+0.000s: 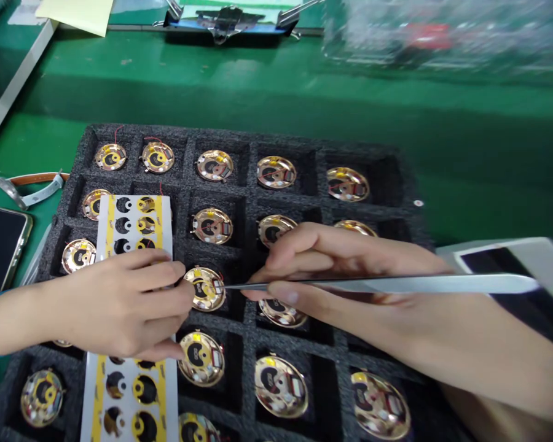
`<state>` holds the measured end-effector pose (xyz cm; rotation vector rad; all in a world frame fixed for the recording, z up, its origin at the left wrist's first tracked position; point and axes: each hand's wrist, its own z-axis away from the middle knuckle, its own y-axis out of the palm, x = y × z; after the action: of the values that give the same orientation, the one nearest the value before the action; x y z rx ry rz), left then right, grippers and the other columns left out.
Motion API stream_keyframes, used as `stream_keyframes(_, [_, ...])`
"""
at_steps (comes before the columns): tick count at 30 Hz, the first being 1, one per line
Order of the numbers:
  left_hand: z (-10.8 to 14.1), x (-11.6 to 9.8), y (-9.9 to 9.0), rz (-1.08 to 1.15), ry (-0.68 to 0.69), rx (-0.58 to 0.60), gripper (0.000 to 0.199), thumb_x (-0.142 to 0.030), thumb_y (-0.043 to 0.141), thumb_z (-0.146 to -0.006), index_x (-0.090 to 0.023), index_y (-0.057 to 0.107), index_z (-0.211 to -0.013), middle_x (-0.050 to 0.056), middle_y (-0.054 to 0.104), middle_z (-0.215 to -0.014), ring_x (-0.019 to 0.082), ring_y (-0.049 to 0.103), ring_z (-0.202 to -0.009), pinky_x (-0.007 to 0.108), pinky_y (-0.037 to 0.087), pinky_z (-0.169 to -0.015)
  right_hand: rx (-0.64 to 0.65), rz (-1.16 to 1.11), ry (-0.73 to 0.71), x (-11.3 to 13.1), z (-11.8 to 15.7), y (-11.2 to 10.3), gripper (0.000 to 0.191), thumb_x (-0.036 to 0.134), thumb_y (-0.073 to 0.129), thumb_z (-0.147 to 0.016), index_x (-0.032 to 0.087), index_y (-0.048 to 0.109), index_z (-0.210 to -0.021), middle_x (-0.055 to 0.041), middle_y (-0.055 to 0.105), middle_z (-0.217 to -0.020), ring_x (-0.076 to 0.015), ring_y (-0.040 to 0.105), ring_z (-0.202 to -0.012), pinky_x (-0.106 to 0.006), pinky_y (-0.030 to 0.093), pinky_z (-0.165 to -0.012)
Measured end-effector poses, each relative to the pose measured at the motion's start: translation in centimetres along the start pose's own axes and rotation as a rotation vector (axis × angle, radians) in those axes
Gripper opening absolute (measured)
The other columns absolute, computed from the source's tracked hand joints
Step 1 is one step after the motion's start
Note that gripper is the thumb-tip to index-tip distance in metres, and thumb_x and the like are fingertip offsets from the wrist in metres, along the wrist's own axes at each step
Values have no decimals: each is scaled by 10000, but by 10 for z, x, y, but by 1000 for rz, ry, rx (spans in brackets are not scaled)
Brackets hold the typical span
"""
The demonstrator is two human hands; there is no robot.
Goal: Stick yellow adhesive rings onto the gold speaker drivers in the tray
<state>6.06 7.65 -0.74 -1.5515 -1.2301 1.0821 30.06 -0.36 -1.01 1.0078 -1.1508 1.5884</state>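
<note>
My right hand (322, 288) pinches a pair of metal tweezers (419, 283), their tip touching the right side of a round gold watch case (206, 294) with yellow and black parts inside. My left hand (129, 301) lies across a white and yellow sticker sheet (92, 399), its bent fingers pressing on the left rim of that same case. Several similar cases, such as the nearby watch case (201, 362), sit in compartments of a black foam tray (251, 245). Thin red wires show in some of them.
At the left lie a wristwatch (39, 190) and a phone (2, 245). Beyond the tray, the green table (166, 86) bears a clipboard (230, 21) and clear plastic trays (442, 37). A white and black object (525, 270) is behind my right forearm.
</note>
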Motion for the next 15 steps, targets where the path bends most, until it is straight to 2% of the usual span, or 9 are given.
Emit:
stream_keyframes(8, [0, 0, -2, -10, 33, 0, 377, -368, 423, -999, -120, 706, -1027, 63, 713, -1129, 194, 636, -1000, 339, 530, -890, -13, -31, 15, -1, 0, 3, 304, 489, 730, -737, 248, 549, -702, -23, 706, -639, -188, 718, -642, -250, 560, -529])
stream_keyframes(15, [-1, 1, -3, -8, 9, 17, 394, -378, 418, -1002, -108, 704, -1026, 60, 727, -1084, 202, 627, -1019, 335, 525, -843, -17, -10, 51, 2, 0, 3, 297, 466, 721, -733, 226, 549, -708, -39, 707, -654, -193, 712, -650, -252, 529, -524])
